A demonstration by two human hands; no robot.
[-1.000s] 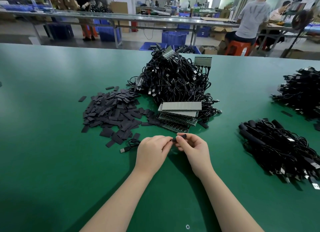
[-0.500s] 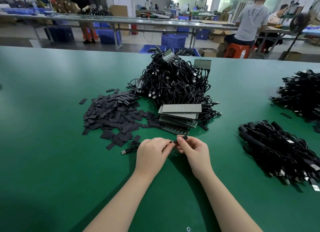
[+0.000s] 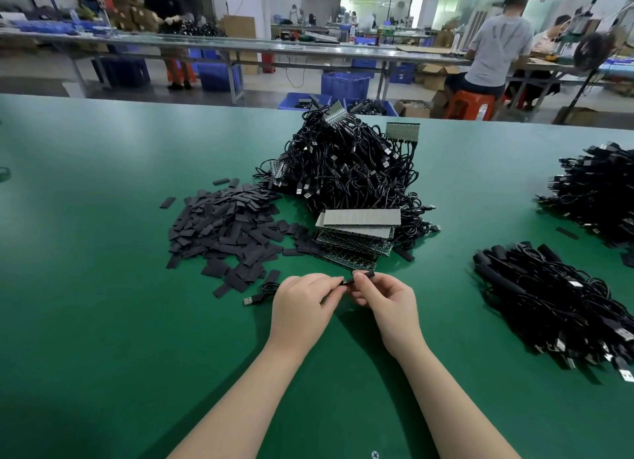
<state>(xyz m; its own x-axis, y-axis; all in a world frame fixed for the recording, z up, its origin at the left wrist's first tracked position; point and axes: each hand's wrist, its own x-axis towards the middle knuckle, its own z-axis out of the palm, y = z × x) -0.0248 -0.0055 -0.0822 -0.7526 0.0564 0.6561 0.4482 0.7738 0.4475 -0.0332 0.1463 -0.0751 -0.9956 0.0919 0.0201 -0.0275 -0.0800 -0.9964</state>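
Sleeving work is looking partly done, judging from the piles. Just below the centre of the frame both hands are meeting over the green table [image 3: 103,321]. The left hand [image 3: 302,304] and the right hand [image 3: 386,301] are each pinching, with curled fingers and thumb, one short black sleeve [image 3: 363,274] held just above the mat between their fingertips. A thin black cable [image 3: 269,287] with a silver USB plug is trailing out to the left of the left hand. Whether its other end is already inside the sleeve I cannot tell, since the fingers are hiding the joint.

At the lower right a bundle of sleeved cables [image 3: 549,307] is lying with dark tubular ends pointing to the upper left, which is suggesting finished pieces. Much more seems left: a tall tangled heap of bare cables [image 3: 346,170] is rising at upper centre, and a wide scatter of flat sleeves [image 3: 226,232] is spreading to its left.

These loose sleeves are looking matt, dark grey, flat and rectangular, like limp tubing pressed shut. The cables are showing glossy and thin, springing in loops. In front of the heap a stack of circuit-board strips [image 3: 356,234] is lying, rigid, grey on top with green toothed edges.
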